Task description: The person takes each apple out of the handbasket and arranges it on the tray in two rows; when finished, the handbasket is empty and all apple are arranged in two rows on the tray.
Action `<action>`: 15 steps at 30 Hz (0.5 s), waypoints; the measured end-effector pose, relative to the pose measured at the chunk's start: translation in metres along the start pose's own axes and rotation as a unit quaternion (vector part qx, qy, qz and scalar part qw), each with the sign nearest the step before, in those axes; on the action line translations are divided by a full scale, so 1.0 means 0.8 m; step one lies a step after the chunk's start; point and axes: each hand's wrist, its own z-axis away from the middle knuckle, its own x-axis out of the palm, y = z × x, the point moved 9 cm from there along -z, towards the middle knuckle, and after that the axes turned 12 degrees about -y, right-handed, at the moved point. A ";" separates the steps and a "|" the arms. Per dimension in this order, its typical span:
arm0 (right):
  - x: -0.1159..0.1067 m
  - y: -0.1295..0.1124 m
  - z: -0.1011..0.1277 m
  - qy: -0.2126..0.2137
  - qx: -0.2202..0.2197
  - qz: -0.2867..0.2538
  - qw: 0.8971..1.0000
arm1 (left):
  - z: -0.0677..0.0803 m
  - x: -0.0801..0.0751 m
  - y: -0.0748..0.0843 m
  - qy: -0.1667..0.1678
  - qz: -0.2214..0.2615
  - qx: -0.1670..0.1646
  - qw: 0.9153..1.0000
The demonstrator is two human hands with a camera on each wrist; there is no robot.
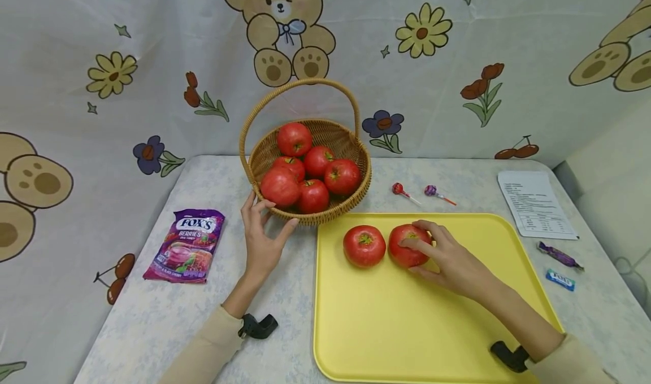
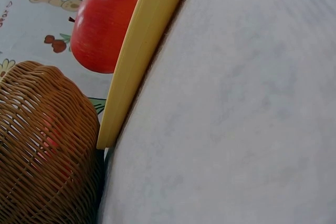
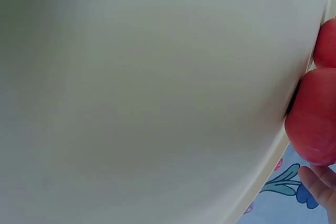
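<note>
Apple [image 1: 405,234] location: on the yellow tray [image 1: 407,322], toward its far edge and just beside a second apple [image 1: 364,248]; whether the two touch cannot be told. The right grip [image 1: 439,254] holds the first apple, fingers bent over its top and right side, thumb toward the near side. The left grip [image 1: 261,243] is spread wide, its fingertips at the left front rim of the basket [image 1: 325,217], in which other apples [image 1: 294,139] lie. For a secure hold, set fingers and thumb on opposing sides at the widest part of the fruit and apply light, even pressure; the smooth skin is likely to slip under a hold near the top. Raise the fruit vertically before any sideways travel, as a slanted start could roll the second apple. Brace the basket without pulling on its rim, since a tug may shift it. Pose: the right forearm [image 1: 524,316] enters from the lower right above the tray, roughly in line with the hand, the palm facing left and down. The left forearm [image 1: 205,341] enters from the lower left above the tabletop [image 1: 290,350], the hand reaching forward.
</note>
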 end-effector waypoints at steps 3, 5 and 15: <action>-0.002 -0.001 0.000 -0.016 0.004 0.008 1.000 | 0.001 0.001 0.000 0.000 -0.001 -0.001 1.000; -0.004 0.000 -0.001 -0.025 0.012 0.011 1.000 | 0.002 0.001 0.000 -0.001 -0.001 -0.001 1.000; -0.060 -0.015 -0.042 0.009 -0.009 -0.009 1.000 | 0.000 0.000 0.002 0.002 -0.003 0.003 1.000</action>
